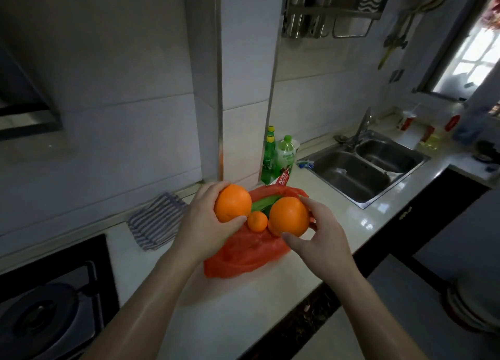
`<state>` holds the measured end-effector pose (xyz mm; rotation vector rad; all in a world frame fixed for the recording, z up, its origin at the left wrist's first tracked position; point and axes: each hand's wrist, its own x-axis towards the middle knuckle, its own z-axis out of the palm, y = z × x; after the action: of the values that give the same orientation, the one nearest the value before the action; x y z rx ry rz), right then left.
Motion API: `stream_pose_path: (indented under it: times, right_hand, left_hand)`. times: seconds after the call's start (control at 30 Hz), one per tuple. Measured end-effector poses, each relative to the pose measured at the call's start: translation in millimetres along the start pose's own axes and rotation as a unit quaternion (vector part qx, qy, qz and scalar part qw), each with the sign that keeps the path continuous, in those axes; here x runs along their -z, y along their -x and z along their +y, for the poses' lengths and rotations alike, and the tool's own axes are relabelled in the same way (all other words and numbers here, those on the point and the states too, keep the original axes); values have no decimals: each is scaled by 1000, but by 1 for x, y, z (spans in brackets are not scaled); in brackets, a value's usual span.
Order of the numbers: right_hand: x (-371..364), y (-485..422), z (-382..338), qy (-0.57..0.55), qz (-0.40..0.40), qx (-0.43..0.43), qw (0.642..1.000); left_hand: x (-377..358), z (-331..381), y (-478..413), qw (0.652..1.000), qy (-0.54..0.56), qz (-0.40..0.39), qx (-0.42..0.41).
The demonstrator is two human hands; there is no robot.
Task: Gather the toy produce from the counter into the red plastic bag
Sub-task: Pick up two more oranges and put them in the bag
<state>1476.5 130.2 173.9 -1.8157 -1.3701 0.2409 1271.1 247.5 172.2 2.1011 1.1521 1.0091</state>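
Observation:
My left hand (201,224) grips a large toy orange (232,202) above the red plastic bag (243,254), which lies on the white counter (232,305). In my right hand (322,238) is a second large orange (289,216), fingers curled round it, over the bag's mouth. Between the two sits a small orange (257,221), and behind it a green vegetable (263,202) shows inside the bag's opening.
A striped cloth (157,220) lies at the left by the wall. Green bottles (278,156) stand behind the bag. The double sink (365,167) is to the right, a gas hob (46,305) at lower left. The counter edge runs diagonally at lower right.

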Motion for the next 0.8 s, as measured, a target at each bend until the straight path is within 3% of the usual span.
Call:
stream_pose_path:
  times: [0.4,0.8]
  right_hand:
    - [-49,-74,73,-8,-82,-7,997]
    - [-101,-120,160,-3,-236,13,972]
  left_hand:
    - [-65,-47,-63,995,-63,-38,69]
    - [-151,-97,-79,969,-113,-74,209]
